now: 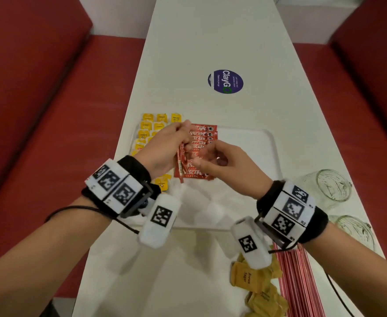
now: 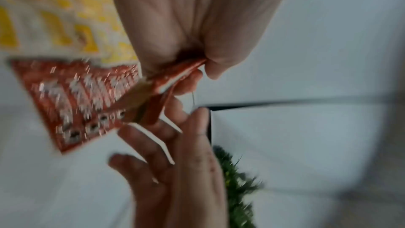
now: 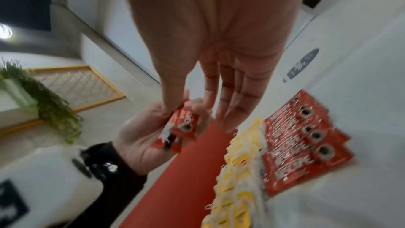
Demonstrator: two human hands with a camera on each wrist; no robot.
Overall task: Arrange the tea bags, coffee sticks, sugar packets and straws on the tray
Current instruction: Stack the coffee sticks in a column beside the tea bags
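A white tray [image 1: 252,143] lies on the table. Yellow tea bags [image 1: 149,126] fill its left side, and red coffee sticks [image 1: 202,133] lie in a column beside them. Above these my left hand [image 1: 185,138] grips a small bundle of coffee sticks [image 1: 180,165] [image 3: 181,127], held on edge. My right hand [image 1: 199,160] meets it from the right, thumb and forefinger pinching a stick of the bundle [image 2: 175,75] while the other fingers stay loose. Brown sugar packets [image 1: 252,280] and red straws [image 1: 300,282] lie on the table at the near right, off the tray.
Two glass jars [image 1: 332,186] [image 1: 355,229] lie at the table's right edge near the tray. A round blue sticker [image 1: 225,81] marks the table farther back. Red bench seats [image 1: 50,110] run along both sides. The tray's right half shows bare white.
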